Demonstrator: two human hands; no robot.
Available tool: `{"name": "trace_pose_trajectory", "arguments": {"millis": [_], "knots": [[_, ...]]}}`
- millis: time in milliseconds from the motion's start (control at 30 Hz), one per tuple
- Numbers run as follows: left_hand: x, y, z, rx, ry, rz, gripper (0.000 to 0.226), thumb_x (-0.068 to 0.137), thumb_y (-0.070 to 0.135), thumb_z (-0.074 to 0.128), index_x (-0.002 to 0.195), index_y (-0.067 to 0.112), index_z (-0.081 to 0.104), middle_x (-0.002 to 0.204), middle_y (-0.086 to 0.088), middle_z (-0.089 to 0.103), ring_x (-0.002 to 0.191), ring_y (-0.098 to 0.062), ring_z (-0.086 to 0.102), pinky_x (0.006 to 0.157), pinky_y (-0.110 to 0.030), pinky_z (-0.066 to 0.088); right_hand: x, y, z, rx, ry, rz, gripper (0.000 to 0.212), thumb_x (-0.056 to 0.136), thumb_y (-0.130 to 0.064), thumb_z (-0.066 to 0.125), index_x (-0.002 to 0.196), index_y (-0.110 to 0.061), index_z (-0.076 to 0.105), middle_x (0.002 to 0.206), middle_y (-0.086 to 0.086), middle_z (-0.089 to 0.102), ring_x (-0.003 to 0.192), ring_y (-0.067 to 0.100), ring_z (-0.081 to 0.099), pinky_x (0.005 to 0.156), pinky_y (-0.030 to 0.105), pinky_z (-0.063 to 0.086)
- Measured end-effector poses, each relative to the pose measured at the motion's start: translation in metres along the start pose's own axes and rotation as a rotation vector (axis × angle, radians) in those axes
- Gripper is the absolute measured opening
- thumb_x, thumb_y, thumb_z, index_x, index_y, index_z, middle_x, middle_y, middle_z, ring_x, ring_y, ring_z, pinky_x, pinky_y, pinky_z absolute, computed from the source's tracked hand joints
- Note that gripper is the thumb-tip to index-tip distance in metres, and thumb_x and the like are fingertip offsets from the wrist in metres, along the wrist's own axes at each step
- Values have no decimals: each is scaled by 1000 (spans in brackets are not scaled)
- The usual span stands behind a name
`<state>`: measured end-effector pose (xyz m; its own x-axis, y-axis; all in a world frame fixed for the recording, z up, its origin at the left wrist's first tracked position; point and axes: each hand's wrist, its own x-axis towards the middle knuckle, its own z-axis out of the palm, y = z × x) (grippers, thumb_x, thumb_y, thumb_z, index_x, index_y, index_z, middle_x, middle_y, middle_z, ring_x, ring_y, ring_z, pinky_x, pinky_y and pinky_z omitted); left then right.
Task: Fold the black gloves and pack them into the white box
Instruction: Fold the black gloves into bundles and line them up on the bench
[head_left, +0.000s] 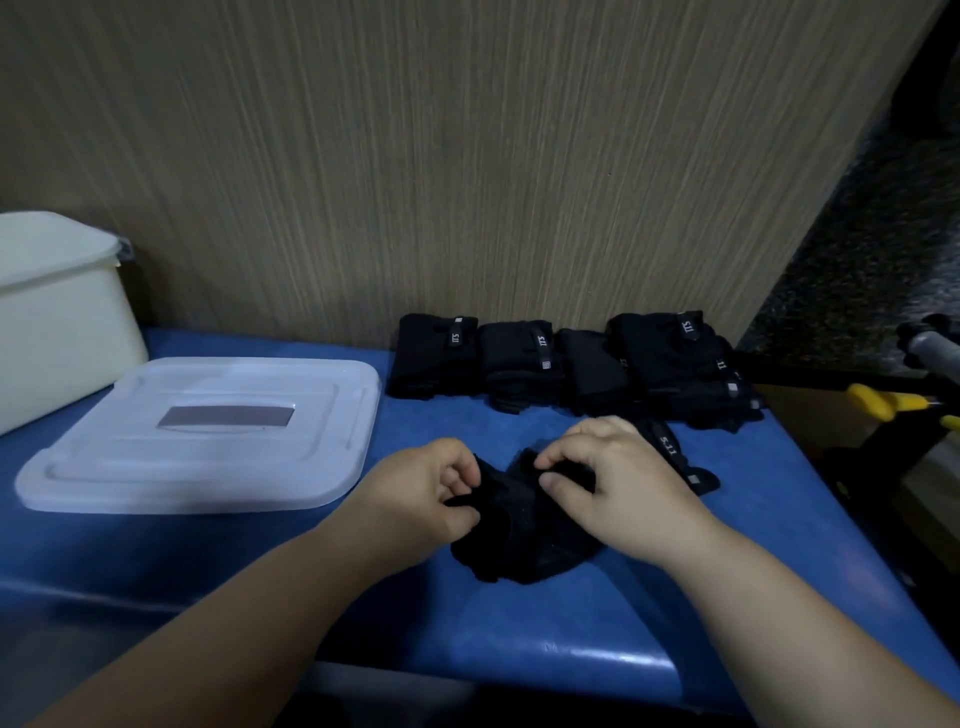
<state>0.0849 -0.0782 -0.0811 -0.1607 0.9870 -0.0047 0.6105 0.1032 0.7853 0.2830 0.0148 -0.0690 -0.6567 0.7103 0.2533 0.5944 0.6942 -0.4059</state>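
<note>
**Folding a limp glove: where the fold may be lost**

Pinched between both hands, a black glove (519, 525) lies on the blue counter (571, 639) close to the near edge. The left hand (421, 499) is curled at the glove's left side, its fingers (462, 475) closed narrowly on a fold of fabric; the right hand (613, 488) is pressed over the glove's upper right, thumb and forefinger nipped on the cloth. The glove is seen as a soft, crumpled dark mass with little visible shape, and a strap with a small white label (675, 457) trails out just beyond the right hand.

Because the fabric is limp, the fold is judged likely to spring open if either pinch is released early. The trailing strap could be left sticking out, so a lumpy bundle would be made.

Farther back, a row of folded gloves (571, 364) is lined against the wooden panel (467, 156); it could be knocked askew if the strap is swept backward. To the left, a translucent lid (208, 436) lies flat on the counter, and beyond it the white box (57, 322) stands at the far left, well apart from the gloves. A loosely held bundle may be undone on that long carry. Whether the box is empty cannot be told.
</note>
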Motion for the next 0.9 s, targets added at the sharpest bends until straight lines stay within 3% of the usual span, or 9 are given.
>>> {"name": "trace_pose_trajectory", "arguments": {"millis": [67,167,267,400,500,600,667,767,900], "knots": [[-1,0,0,-49,-48,23,30,76,8,71,82,35,59,83,9,64,77,0,62,77,-23,54,1,-4,1,-36,51,-12,34,89,-43,60,119,-29,63,114,-14,58,117,7,40,102,22,31],[-2,2,1,-102,-70,70,34,74,5,68,83,38,60,82,8,66,80,-12,64,79,-34,55,3,-8,5,11,-59,78,58,89,-52,55,140,-28,43,134,-13,51,130,8,35,108,22,28],[-4,3,2,-133,-53,105,36,74,2,68,82,36,59,81,8,65,81,-15,64,79,-34,54,3,-12,12,104,-187,148,65,87,-55,56,144,-27,38,123,-16,59,122,6,46,101,21,35],[-5,4,1,-184,-53,127,34,72,1,66,79,33,59,76,13,63,78,-16,63,76,-33,52,6,-12,11,328,-223,190,39,87,-43,63,120,-23,63,83,-12,64,83,3,61,85,25,49],[-5,6,1,-194,-27,120,26,68,10,65,76,34,61,77,5,65,78,-26,64,75,-35,53,5,-14,6,410,-249,186,34,89,-36,64,78,-4,63,62,-4,49,57,5,44,61,26,40],[-7,6,1,-136,9,127,25,69,11,67,75,34,61,78,-4,65,57,-14,53,62,-30,49,6,-14,2,387,-234,193,38,89,-33,64,68,-4,50,59,-3,43,55,7,39,56,29,36],[-7,8,-1,-61,57,161,28,72,9,71,74,34,60,74,5,61,55,-1,48,59,-18,43,7,-12,2,343,-179,193,30,90,-33,63,71,-12,55,61,-8,51,58,6,46,61,30,41],[-8,13,-5,-37,97,174,26,74,7,71,68,26,54,60,13,51,56,-2,45,56,-15,40,6,-13,0,254,-77,171,26,92,-34,60,67,-30,51,65,-10,55,62,2,50,61,22,39],[-9,14,-7,-31,4,162,29,77,2,66,66,20,45,48,12,40,48,-4,34,49,-16,32,5,-13,-2,23,3,118,41,90,-42,59,61,-24,36,69,-5,44,62,8,42,59,28,34]]}}
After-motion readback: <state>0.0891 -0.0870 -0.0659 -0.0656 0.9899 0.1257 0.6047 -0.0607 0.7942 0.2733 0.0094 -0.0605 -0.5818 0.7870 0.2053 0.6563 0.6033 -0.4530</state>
